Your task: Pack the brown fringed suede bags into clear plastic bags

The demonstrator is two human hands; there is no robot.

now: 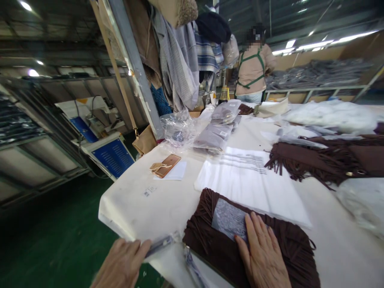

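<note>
A dark brown fringed piece (216,252), seemingly a folded bag, lies at the front edge of the table. On top of it rests a grey packet in clear plastic (229,220). My right hand (262,250) lies flat over the packet's right end and the brown material, fingers stretched out. To the left, my left hand (126,258) pinches one end of a narrow plastic-wrapped strip (162,245) beside the brown piece. A second shiny strip (193,268) hangs at the piece's front edge; whether the two are joined I cannot tell.
White plastic bags (246,180) lie behind the brown piece. A phone (171,166) with a tag is at the left, near crumpled clear plastic (180,130) and grey packed items (213,136). More brown fringed pieces (321,158) lie right. A person (253,72) stands beyond.
</note>
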